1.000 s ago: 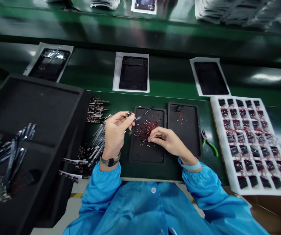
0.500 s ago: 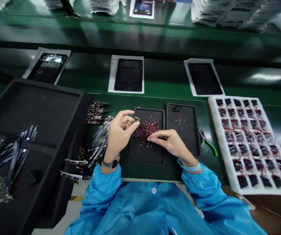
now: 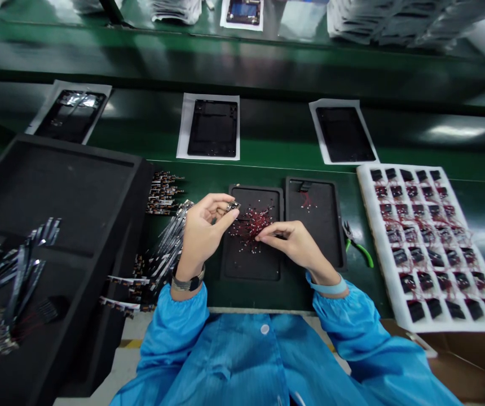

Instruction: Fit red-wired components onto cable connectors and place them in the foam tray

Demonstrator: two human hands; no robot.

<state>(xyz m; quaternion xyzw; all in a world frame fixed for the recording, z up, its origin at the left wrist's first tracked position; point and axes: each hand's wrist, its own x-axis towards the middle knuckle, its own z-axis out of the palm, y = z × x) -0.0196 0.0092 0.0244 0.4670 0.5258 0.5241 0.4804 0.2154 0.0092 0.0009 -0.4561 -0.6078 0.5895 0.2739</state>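
Observation:
Between the thumb and fingers of my left hand (image 3: 206,225) is a small circuit board (image 3: 233,206), held above the left edge of a shallow black tray (image 3: 255,268). A tangled heap of small parts with red wires (image 3: 251,224) lies in that tray. My right hand (image 3: 287,239) reaches in from the right, thumb and forefinger pinched at the heap's near right side. What sits in this pinch, if anything, is too small to make out. Just to the right, a second black tray (image 3: 316,237) holds a black part with red wires (image 3: 305,194).
Green-handled cutters (image 3: 358,246) lie beside a white foam tray (image 3: 439,248) of black wired parts. At left stand flex cables (image 3: 168,239) and a large black foam box (image 3: 69,197). Dark tablet panels (image 3: 212,128) on white sheets line the green bench behind.
The whole view has shifted slightly. Both hands keep nearly the same pose, my right fingers still pinched at the wire heap and my left still holding the small board.

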